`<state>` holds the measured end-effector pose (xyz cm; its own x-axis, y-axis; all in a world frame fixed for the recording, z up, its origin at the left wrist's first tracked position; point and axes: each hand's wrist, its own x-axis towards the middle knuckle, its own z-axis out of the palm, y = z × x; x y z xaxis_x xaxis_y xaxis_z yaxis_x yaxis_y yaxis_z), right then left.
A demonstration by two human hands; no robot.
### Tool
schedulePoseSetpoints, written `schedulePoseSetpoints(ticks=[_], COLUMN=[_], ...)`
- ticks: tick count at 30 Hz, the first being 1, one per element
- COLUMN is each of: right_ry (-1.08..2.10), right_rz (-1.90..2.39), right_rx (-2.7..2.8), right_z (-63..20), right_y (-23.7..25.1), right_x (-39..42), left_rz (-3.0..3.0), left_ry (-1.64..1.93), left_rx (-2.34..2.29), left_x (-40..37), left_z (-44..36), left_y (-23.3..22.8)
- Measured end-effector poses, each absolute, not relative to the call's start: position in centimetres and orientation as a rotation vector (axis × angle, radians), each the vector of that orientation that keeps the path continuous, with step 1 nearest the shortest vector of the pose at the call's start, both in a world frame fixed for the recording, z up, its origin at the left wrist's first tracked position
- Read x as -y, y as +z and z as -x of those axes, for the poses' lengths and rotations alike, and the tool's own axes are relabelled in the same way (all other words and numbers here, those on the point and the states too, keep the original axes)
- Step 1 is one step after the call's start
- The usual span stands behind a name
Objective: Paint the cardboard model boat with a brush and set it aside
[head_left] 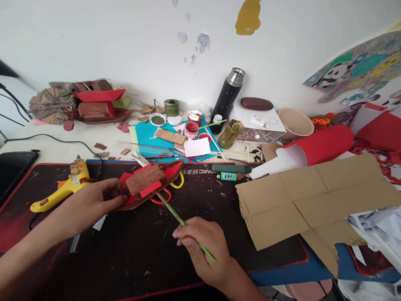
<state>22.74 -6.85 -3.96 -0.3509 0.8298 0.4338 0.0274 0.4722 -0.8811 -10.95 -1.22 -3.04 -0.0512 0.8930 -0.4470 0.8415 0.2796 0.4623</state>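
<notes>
Nearest me, my right hand (203,251) pinches a green paintbrush (184,223) whose tip touches the cardboard boat (150,182), which my left hand (90,205) clasps near the surface's (140,251) middle.

Cluttered desk (46,144) with black mat (140,251), yellow glue gun (62,186), flattened cardboard (313,200).

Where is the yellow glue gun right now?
In the head view, the yellow glue gun lies at the left of the dark desk mat, just beyond the left hand holding the cardboard boat.
</notes>
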Motion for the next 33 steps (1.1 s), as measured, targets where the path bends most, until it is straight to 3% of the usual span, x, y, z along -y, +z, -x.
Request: schedulePoseSetpoints(ticks=[33], right_ry=[1.108], right_rz=[0.887], right_rx=[1.627], right_z=[-24.4], right_y=[-3.4], right_x=[5.7], left_rz=[-1.583], left_ry=[0.032], left_rx=[-1.910], left_x=[1.3], left_z=[10.4], left_y=[-1.5])
